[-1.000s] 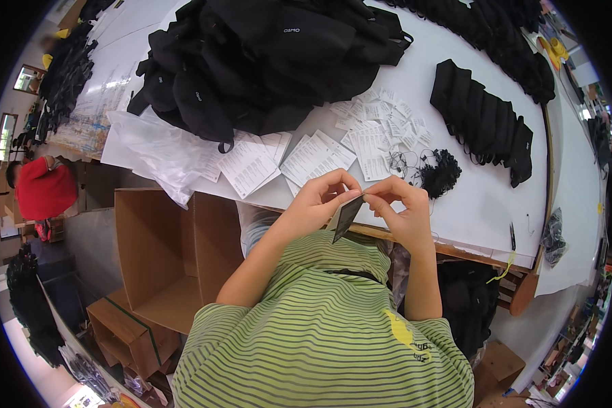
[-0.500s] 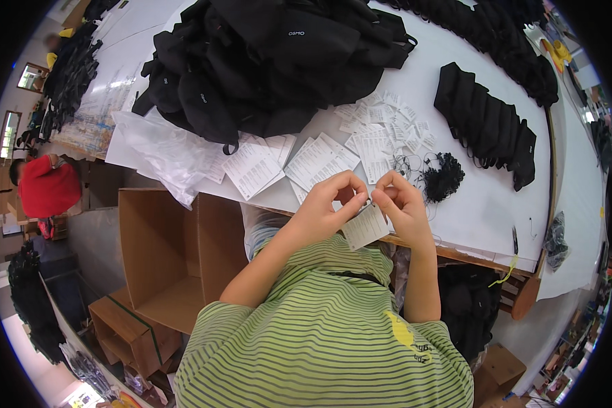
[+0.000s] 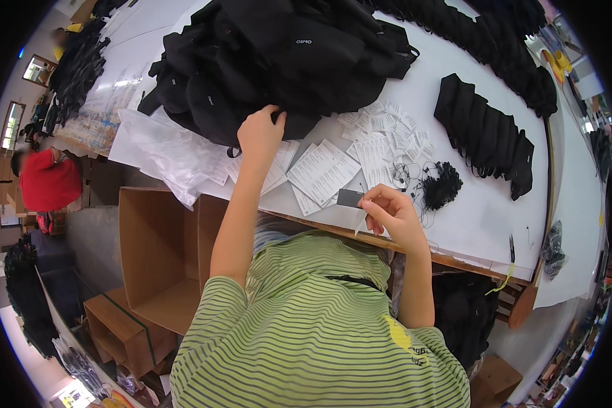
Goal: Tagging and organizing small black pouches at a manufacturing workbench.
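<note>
Bright even light, soft shadows, sharp centre, strong fisheye bending, black rim.

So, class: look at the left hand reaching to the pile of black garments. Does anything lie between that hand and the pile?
Nothing visible does. The left hand already rests on the near edge of the black garment pile, above the white printed sheets. The right hand holds a small dark tag apart from it.

Left arm stretches straight out ahead, left hand palm down with fingers curled in a grip. Right arm bends at the elbow, right hand held close in, thumb and fingertips pinched together.
</note>
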`<state>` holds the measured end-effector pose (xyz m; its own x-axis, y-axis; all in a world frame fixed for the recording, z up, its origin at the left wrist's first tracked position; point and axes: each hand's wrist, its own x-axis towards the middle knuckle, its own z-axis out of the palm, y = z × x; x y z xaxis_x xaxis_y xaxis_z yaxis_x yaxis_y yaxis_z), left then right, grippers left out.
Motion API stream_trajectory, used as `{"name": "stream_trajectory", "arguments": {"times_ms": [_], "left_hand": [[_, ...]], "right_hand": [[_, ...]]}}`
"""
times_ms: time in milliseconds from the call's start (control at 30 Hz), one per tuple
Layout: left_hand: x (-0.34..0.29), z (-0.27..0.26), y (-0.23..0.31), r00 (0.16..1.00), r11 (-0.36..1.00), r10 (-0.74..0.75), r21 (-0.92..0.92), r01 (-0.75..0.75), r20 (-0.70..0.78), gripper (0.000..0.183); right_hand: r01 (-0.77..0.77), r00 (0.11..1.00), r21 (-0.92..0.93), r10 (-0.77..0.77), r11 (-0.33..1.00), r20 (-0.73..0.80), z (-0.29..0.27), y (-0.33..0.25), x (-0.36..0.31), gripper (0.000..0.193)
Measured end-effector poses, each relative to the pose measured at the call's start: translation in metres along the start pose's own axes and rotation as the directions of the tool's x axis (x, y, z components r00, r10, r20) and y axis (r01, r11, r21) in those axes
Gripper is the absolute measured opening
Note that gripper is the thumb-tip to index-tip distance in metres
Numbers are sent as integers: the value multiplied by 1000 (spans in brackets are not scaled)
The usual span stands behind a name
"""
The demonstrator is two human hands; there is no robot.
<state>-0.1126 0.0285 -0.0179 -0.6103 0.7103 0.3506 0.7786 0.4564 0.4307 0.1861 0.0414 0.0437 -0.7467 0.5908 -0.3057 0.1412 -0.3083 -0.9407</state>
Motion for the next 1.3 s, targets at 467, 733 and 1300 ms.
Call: {"name": "stream_trajectory", "arguments": {"times_ms": [467, 733, 1300], "left_hand": [[-70, -92, 55, 980, 760, 56, -644, 83, 192, 14], [-104, -89, 35, 888, 505, -111, -744, 437, 447, 24], [-102, -114, 59, 965, 244, -98, -934, 260, 243, 8]], "right_hand": [[217, 921, -193, -266, 957, -283, 49, -2, 43, 13], [255, 947, -405, -311, 878, -77, 64, -3, 55, 13], [149, 988, 341, -152, 928, -19, 29, -10, 32, 12]]}}
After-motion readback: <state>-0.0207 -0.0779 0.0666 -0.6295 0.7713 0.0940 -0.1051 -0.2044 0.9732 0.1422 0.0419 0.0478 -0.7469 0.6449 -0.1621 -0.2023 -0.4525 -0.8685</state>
